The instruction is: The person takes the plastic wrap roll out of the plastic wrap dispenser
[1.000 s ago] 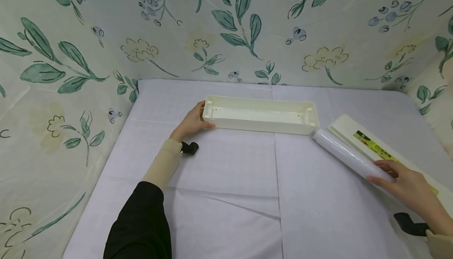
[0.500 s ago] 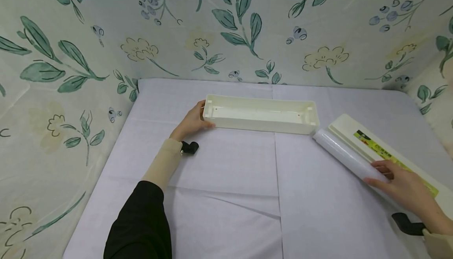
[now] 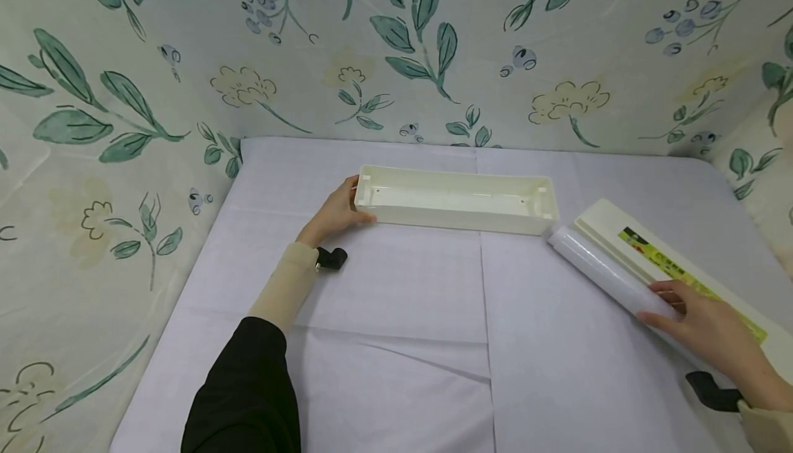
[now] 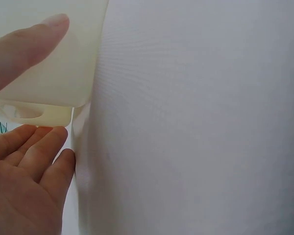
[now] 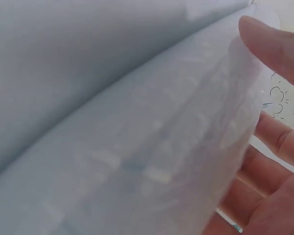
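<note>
In the head view, my left hand [image 3: 334, 212] holds the left end of a long, open-topped, cream plastic box [image 3: 458, 219] on the table. My thumb [image 4: 39, 41] lies along its front wall in the left wrist view, and the fingers touch the end. At the right, my right hand [image 3: 712, 329] grips the near part of a roll of cling film [image 3: 604, 267], thumb on one side and fingers on the other. The roll's far end lies close to the box's right front corner. Its near end is hidden by the hand.
Beside the roll lies a long cream lid [image 3: 591, 217] with a yellow-green label [image 3: 659, 257], partly under my right hand. A creased white cloth [image 3: 396, 301] covers the table. Leaf-patterned fabric [image 3: 421, 47] hangs behind it and along the left.
My right hand has shifted very slightly left since a second ago, still gripping the roll. The left hand and the box stay where they were.
</note>
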The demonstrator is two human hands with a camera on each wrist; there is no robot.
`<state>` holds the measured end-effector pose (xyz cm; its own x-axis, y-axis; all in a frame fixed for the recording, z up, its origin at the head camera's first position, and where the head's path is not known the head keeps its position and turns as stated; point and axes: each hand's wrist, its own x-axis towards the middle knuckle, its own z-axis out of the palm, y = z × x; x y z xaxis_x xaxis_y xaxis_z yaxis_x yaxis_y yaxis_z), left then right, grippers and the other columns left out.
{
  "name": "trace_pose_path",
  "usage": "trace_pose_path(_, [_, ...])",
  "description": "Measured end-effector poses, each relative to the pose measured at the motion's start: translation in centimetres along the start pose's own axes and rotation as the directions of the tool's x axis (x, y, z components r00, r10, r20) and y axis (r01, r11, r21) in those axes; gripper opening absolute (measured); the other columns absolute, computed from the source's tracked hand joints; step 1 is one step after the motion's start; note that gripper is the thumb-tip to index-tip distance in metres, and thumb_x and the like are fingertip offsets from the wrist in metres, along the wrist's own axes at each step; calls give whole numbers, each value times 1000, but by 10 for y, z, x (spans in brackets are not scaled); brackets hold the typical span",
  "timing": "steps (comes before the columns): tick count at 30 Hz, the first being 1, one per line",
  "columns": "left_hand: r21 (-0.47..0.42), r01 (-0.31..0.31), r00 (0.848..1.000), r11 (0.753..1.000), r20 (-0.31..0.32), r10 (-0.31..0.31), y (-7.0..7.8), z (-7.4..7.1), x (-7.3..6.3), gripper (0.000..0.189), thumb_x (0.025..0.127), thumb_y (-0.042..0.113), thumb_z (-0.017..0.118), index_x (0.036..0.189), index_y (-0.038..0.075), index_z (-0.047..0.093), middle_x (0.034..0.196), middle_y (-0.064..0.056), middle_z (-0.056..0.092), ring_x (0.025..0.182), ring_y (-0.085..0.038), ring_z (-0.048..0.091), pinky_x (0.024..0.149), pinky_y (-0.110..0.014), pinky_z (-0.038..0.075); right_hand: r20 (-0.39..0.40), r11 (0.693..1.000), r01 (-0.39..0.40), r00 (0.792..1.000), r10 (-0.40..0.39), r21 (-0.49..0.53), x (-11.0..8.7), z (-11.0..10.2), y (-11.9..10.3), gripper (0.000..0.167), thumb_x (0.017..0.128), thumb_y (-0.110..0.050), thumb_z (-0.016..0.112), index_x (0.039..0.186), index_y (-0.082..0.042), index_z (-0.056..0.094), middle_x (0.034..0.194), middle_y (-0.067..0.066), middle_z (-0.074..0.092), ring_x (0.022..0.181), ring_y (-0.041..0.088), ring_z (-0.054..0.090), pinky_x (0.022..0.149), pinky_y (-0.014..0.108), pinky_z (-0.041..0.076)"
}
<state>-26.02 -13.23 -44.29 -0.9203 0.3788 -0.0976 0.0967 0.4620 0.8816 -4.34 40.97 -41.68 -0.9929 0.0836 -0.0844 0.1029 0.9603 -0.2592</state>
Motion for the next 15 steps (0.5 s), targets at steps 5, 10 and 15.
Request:
trace_pose_path(5, [-3, 0, 1000, 1000, -5, 0, -1, 1, 0, 97, 76, 10, 81, 150, 3, 19, 150, -15, 32, 134, -30, 35, 109, -45, 26, 30, 1000, 24, 999, -24, -14, 1, -4, -2, 78, 78, -44, 76, 122, 12, 45, 111, 46, 49, 93, 58, 52, 63, 55, 46])
trace_pose_path(10, [9, 6, 1000, 1000, -11, -6, 0, 1, 0, 98, 76, 10, 82, 150, 2, 18, 150, -15, 32, 135, -31, 34, 110, -45, 23, 56, 998, 51, 997, -50, -21, 3, -6, -6, 76, 82, -45, 72, 123, 12, 45, 110, 45, 50, 93, 57, 52, 65, 56, 46])
trace_pose_path(15, [48, -9, 1000, 999, -11, 9, 1, 1, -2, 97, 77, 11, 81, 150, 1, 18, 150, -16, 32, 135, -32, 33, 110, -46, 23, 81, 998, 68, 994, -67, -12, 7, -9, -17, 78, 86, -48, 68, 130, 11, 42, 114, 41, 50, 97, 55, 51, 68, 58, 45])
